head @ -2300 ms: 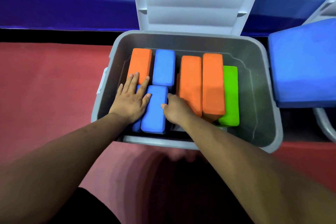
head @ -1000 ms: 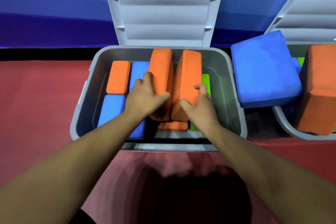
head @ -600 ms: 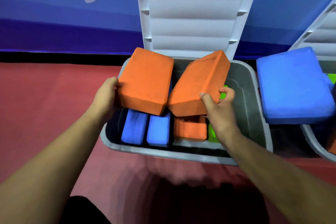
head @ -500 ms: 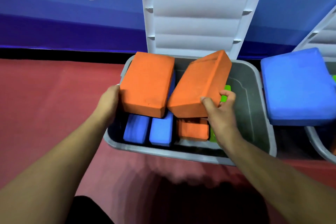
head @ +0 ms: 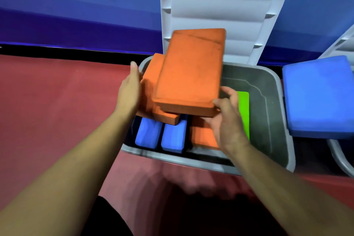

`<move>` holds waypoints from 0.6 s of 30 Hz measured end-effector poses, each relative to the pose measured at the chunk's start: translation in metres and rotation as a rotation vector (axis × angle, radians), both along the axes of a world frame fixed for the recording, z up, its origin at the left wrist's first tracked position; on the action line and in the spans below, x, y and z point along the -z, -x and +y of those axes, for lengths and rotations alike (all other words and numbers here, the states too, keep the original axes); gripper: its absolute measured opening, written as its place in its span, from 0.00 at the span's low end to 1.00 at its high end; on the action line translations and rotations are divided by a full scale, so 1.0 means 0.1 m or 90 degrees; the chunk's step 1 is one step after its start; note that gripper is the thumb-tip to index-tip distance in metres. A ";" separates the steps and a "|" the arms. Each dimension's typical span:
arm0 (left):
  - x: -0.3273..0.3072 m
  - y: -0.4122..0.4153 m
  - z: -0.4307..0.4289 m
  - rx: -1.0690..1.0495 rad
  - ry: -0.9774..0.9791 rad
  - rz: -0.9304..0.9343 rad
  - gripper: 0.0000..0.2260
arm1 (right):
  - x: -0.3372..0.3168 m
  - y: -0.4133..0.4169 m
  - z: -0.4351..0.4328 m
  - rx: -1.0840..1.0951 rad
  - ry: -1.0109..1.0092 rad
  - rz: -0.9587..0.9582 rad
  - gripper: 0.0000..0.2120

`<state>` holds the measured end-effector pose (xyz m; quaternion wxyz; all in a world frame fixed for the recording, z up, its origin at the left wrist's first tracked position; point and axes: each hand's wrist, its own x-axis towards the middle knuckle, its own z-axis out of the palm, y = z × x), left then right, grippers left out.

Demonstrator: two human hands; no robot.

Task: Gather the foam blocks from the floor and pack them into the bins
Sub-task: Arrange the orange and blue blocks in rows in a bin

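I see the upper orange block (head: 191, 71) lying on the lower orange block (head: 152, 90), both held over the grey bin (head: 283, 120). Right grip (head: 227, 119) clamped on the upper one's near corner, thumb on top, fingers under. Left grip (head: 130, 90) flat, fingers straight, against the lower one's left side. In the bin: blue block (head: 147, 134), second blue block (head: 174, 137), small orange block (head: 203, 137), green block (head: 243, 109). Lid (head: 222, 11) stands upright behind. Big blue block (head: 318, 96) just right of the bin, red floor (head: 47, 101) under all.

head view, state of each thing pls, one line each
grey bin, open, part filled
lid, raised upright
upper orange block, gripped by right hand, overlapping lower orange block
lower orange block, left hand pressed flat on its side
two blue blocks, lying in bin
green block, lying in bin
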<state>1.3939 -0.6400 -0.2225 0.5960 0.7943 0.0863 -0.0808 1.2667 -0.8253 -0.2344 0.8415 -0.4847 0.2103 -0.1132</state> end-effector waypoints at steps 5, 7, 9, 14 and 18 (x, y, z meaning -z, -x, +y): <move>-0.10 -0.03 0.08 0.199 -0.157 -0.072 0.29 | 0.08 -0.31 0.33 -0.106 0.100 0.103 0.25; -0.06 -0.07 0.13 0.211 -0.281 -0.092 0.33 | 0.11 -0.33 0.30 -0.171 0.235 0.143 0.29; -0.11 -0.05 0.08 0.177 -0.382 -0.168 0.29 | 0.08 -0.29 0.16 -0.203 0.258 0.150 0.23; -0.33 0.45 -0.57 0.265 -0.386 -0.533 0.13 | 0.31 -0.07 -0.67 -0.085 0.524 0.241 0.05; 0.02 0.91 -1.15 0.503 -0.313 -0.354 0.07 | 0.77 0.29 -1.17 -0.176 0.821 0.496 0.29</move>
